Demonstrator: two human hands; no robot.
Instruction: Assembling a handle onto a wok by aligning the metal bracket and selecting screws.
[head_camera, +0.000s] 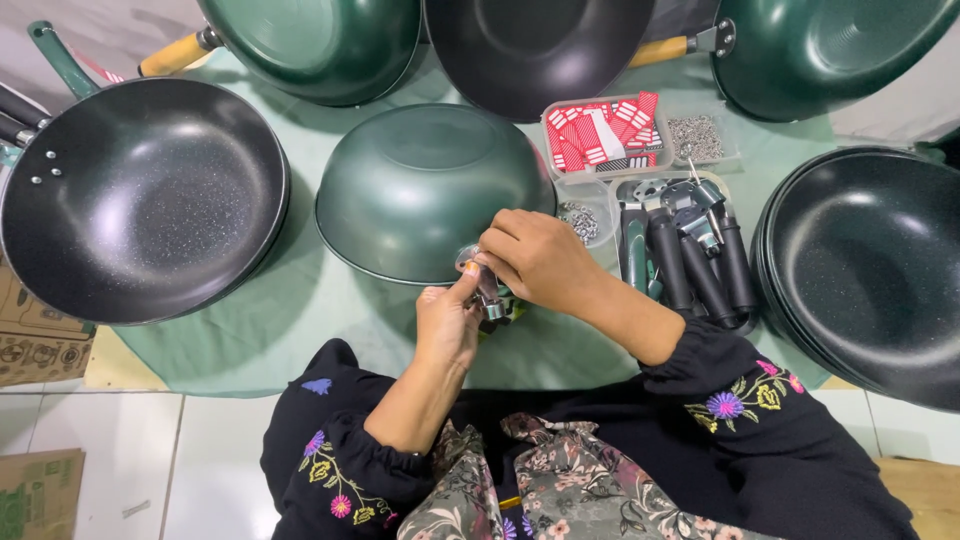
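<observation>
A dark green pan (425, 185) lies upside down on the green cloth (300, 310) in front of me. Both hands meet at its near rim. My left hand (447, 325) pinches a small metal handle bracket (487, 296) against the rim from below. My right hand (535, 258) rests on top of the same bracket, fingers curled over it. A bit of a green handle shows under the hands, mostly hidden.
A black speckled pan (140, 195) sits at left, a stack of black pans (870, 270) at right, more green and black pans along the back. Clear trays hold black handles (690, 255), red-and-white labels (600, 130) and small screws (697, 137). Cardboard boxes (35, 350) stand at far left.
</observation>
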